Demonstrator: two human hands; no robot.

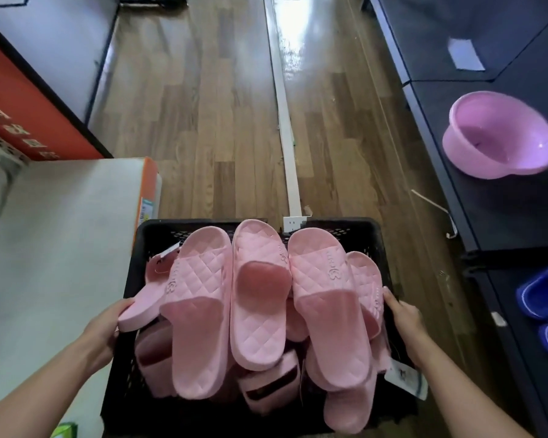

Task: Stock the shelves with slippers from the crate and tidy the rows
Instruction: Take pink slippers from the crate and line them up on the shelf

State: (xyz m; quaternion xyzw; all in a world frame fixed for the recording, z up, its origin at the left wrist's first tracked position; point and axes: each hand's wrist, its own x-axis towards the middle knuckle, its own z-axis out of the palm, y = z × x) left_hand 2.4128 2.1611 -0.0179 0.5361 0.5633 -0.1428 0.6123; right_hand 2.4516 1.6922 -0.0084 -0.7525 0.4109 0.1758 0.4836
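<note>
Head view: looking straight down an aisle over a loaded crate.
Crate (130, 279): black, slatted plastic, held low at the bottom of frame between both hands, above the wooden floor (203, 105).
Slippers (260, 292): pink, quilted, heaped over the rim; three big ones on top side by side, toes pointing away; more piled underneath, paper tags poking out left and right.
Left hand (103, 330): clamped on the crate's left edge, thumb pressed against the heel of an overhanging slipper.
Right hand (404, 317): closed over the crate's right rim, thumb on top.
Shelves (519, 200): dark, along the right side; pink basin (500, 134) sitting up there, blue slippers (541, 295) lower down at the edge.
Left side: pale counter (60, 248) with an orange edge, just beside the crate.
</note>
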